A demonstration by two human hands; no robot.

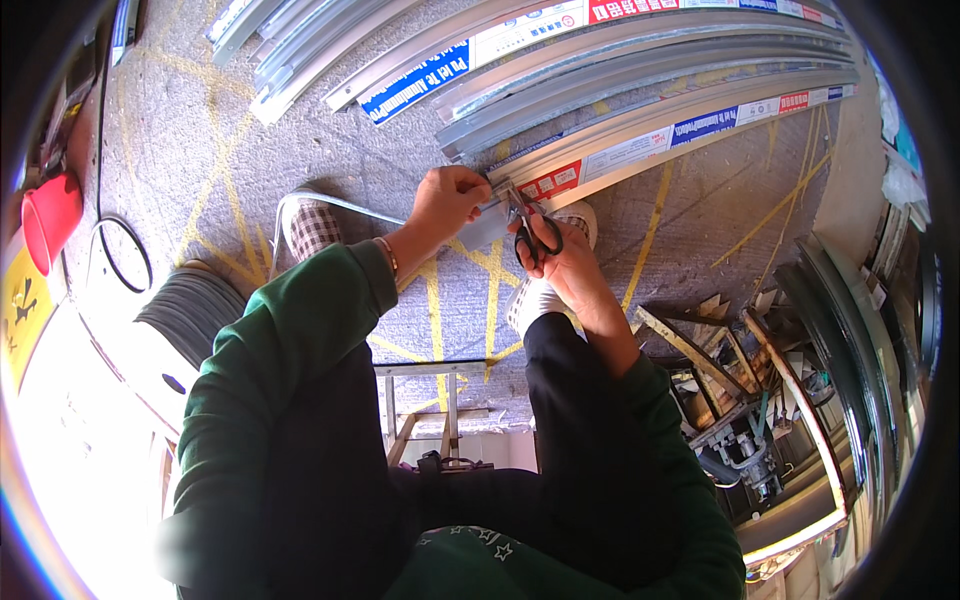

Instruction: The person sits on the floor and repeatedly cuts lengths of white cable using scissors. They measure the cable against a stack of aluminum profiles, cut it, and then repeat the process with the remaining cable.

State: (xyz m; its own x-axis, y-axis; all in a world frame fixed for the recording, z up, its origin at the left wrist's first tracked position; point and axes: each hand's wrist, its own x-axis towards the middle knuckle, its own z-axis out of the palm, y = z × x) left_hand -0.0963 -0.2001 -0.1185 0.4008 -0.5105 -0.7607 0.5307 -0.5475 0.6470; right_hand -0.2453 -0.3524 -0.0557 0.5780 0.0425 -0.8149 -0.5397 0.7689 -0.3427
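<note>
My left hand (447,207) is closed, its thumb and fingertips pinched at the near end of an aluminium profile (610,150). A thin grey strip (350,206) runs over the floor from a grey coil (195,318) and passes behind my left wrist to that hand. My right hand (572,265) grips black-handled scissors (538,238), fingers in the loops. The scissor blades point up beside the profile's end, close to my left fingertips. Whether they touch the strip is hidden.
More aluminium profiles (640,52) with printed film lie ahead. A red bucket (50,220) stands at the left. At the right are a metal-framed rack (795,400) of tools and scraps and dark curved strips (850,340). My checked shoes (313,226) rest on the yellow-marked floor.
</note>
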